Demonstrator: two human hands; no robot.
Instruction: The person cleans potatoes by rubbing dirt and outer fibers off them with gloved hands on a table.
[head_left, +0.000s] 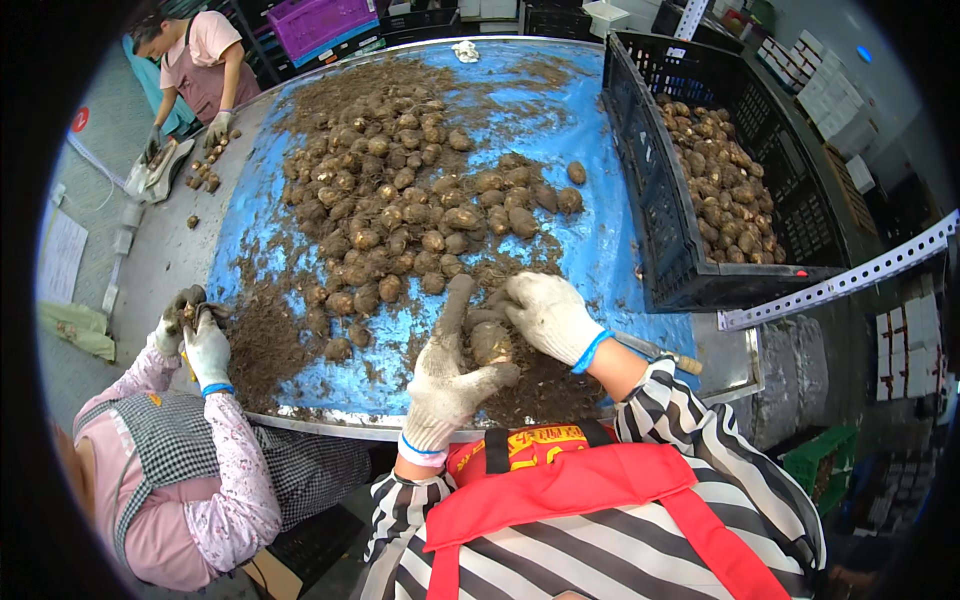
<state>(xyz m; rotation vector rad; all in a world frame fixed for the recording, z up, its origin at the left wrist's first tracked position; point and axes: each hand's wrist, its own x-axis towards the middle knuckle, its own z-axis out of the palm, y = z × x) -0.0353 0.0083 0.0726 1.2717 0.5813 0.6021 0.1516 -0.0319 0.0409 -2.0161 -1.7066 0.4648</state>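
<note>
My left hand (446, 367), in a soiled white knit glove, is around a brown taro corm (491, 343). Its thumb lies along the near side of the corm, and a finger stretches away across the table. My right hand (550, 311), gloved the same way, bends over the far side, its dirty fingertips near or on the corm; whether they grip is hidden. Beyond both hands spreads a large heap of taro corms (397, 195) with loose soil and root fibres. Beside my right forearm lies a tool with a wooden handle (686, 364), partly covered by the arm.
A blue sheet (600, 247) covers much of the metal table (169, 251). At right stands a black plastic crate (652, 217) holding corms. Co-workers are at left: one's gloved hands (196, 337) hold a small piece; another (206, 67) works at the far corner.
</note>
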